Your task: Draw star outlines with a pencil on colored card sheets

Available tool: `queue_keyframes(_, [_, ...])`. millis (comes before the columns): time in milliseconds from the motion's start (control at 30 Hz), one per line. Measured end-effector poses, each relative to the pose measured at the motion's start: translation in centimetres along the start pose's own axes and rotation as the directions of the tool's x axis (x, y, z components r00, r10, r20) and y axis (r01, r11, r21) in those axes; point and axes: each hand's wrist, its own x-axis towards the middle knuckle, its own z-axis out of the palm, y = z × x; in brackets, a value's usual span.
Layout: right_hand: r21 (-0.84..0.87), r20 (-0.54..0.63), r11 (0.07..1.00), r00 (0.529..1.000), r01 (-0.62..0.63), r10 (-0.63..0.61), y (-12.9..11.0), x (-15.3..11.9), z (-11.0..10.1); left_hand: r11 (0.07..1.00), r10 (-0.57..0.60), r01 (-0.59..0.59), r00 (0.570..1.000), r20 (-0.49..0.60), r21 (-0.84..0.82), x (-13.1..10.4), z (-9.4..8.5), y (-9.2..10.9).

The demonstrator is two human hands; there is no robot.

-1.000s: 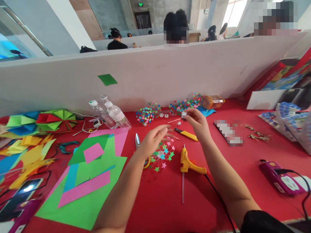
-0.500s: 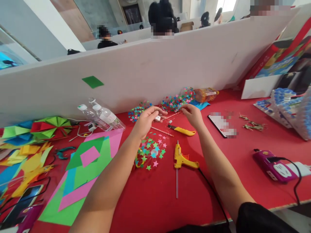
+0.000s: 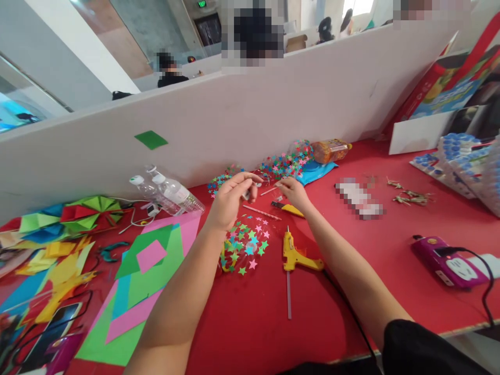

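My left hand [image 3: 235, 198] is raised over the red table [image 3: 242, 317], its fingers curled round a small white object [image 3: 246, 195] that is mostly hidden. Close to its right, my right hand [image 3: 292, 192] pinches something thin and clear, too small to name. Below them lie a red-and-white striped straw [image 3: 261, 212] and a yellow cutter [image 3: 291, 209], partly behind my right hand. Nearer me sit a clear piece covered with star stickers [image 3: 250, 242] and a yellow glue gun [image 3: 297, 253] with a glue stick in its back.
Plastic bottles [image 3: 172, 191] and coloured paper sheets [image 3: 156, 271] lie left. Star-covered pieces [image 3: 285, 161] and an orange bottle [image 3: 331, 151] line the white partition [image 3: 234, 114]. A phone [image 3: 359, 198] and purple power socket [image 3: 453, 263] are right. People sit beyond.
My right hand has moved left and now hovers close to my left hand, covering part of the yellow cutter. The camera view has shifted slightly.
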Motion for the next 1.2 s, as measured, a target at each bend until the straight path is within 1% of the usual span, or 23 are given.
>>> queue_keyframes(33, [-0.001, -0.059, 1.0, 0.998, -0.029, 0.029, 0.4, 0.2, -0.7, 0.999, 0.0, -0.002, 0.999, -0.047, -0.039, 0.0, -0.4, 0.1])
queue_keyframes(100, [0.009, -0.141, 0.997, 0.987, -0.078, 0.078, 1.1, 0.5, -1.9, 0.996, 0.013, -0.023, 0.993, -0.118, -0.091, 0.1, -1.2, 0.3])
queue_keyframes(167, [0.045, -0.184, 0.992, 0.975, -0.119, 0.125, 1.6, 0.6, -2.7, 0.99, 0.019, -0.043, 0.984, -0.18, -0.133, 0.2, -2.0, 0.3])
queue_keyframes(233, [0.112, -0.186, 0.984, 0.97, -0.139, 0.158, 1.4, 0.5, -3.1, 0.987, 0.022, -0.057, 0.974, -0.227, -0.149, 0.5, -2.5, 0.1])
queue_keyframes(300, [0.207, -0.146, 0.969, 0.975, -0.136, 0.168, 0.6, 0.3, -3.2, 0.99, 0.007, -0.041, 0.97, -0.242, -0.136, 0.7, -2.4, -0.4])
queue_keyframes(367, [0.316, -0.07, 0.941, 0.986, -0.124, 0.153, -0.9, -0.1, -3.2, 0.995, -0.042, 0.023, 0.978, -0.204, -0.098, 0.9, -1.9, -1.1])
queue_keyframes(433, [0.408, -0.018, 0.907, 0.993, -0.103, 0.12, -2.8, -0.7, -3.1, 0.992, -0.124, 0.12, 0.985, -0.121, -0.036, 1.1, -1.1, -2.0])
queue_keyframes(500, [0.498, 0.022, 0.864, 0.997, -0.08, 0.079, -4.8, -1.5, -3.0, 0.981, -0.187, 0.189, 0.981, -0.045, 0.045, 1.4, -0.2, -2.9])
queue_keyframes(567, [0.696, 0.128, 0.715, 0.991, -0.068, -0.031, -6.6, -2.4, -3.0, 0.969, -0.213, 0.209, 0.977, 0.015, 0.129, 1.6, 0.5, -3.7])
queue_keyframes(633, [0.797, 0.143, 0.604, 0.98, -0.03, -0.141, -7.8, -3.1, -3.2, 0.961, -0.202, 0.189, 0.978, 0.049, 0.2, 1.9, 0.9, -4.1])
queue_keyframes(667, [0.813, 0.14, 0.583, 0.974, -0.011, -0.178, -8.2, -3.2, -3.5, 0.959, -0.183, 0.167, 0.982, 0.051, 0.227, 2.0, 1.0, -4.1])
queue_keyframes(733, [0.802, 0.112, 0.596, 0.974, 0.028, -0.196, -8.1, -3.2, -4.1, 0.959, -0.122, 0.111, 0.992, 0.026, 0.26, 2.0, 1.0, -3.8])
queue_keyframes(800, [0.77, 0.085, 0.636, 0.98, 0.049, -0.178, -7.2, -2.8, -4.7, 0.962, -0.053, 0.056, 0.998, -0.019, 0.269, 1.9, 0.8, -3.1])
queue_keyframes(833, [0.74, 0.089, 0.671, 0.984, 0.038, -0.153, -6.7, -2.4, -4.9, 0.964, -0.024, 0.034, 0.999, -0.038, 0.265, 1.7, 0.7, -2.6])
queue_keyframes(900, [0.621, 0.09, 0.783, 0.993, 0.007, -0.08, -5.8, -1.9, -5.1, 0.972, 0.007, 0.006, 0.999, -0.054, 0.233, 1.4, 0.5, -1.6])
queue_keyframes(933, [0.566, 0.091, 0.824, 0.993, 0.006, -0.07, -5.7, -1.8, -5.0, 0.98, 0.008, 0.002, 0.999, -0.049, 0.199, 1.2, 0.5, -1.2])
queue_keyframes(967, [0.535, 0.096, 0.845, 0.992, 0.014, -0.077, -5.7, -1.8, -4.9, 0.986, 0.001, 0.005, 0.999, -0.04, 0.164, 0.9, 0.4, -0.8])
queue_keyframes(1033, [0.533, 0.164, 0.845, 0.976, 0.037, -0.146, -6.4, -2.1, -4.4, 0.995, -0.022, 0.024, 0.999, -0.027, 0.092, 0.4, 0.3, -0.4])
queue_keyframes(1100, [0.547, 0.2, 0.836, 0.962, 0.05, -0.188, -7.7, -2.9, -3.8, 0.998, -0.057, 0.058, 0.997, -0.044, 0.026, -0.1, 0.2, -0.4])
queue_keyframes(1133, [0.528, 0.193, 0.846, 0.96, 0.072, -0.202, -8.4, -3.3, -3.5, 0.997, -0.077, 0.077, 0.995, -0.062, -0.006, -0.5, 0.1, -0.5])
queue_keyframes(1200, [0.469, 0.149, 0.869, 0.955, 0.159, -0.255, -9.7, -4.3, -2.9, 0.993, -0.112, 0.106, 0.988, -0.102, -0.059, -1.2, -0.1, -0.9])
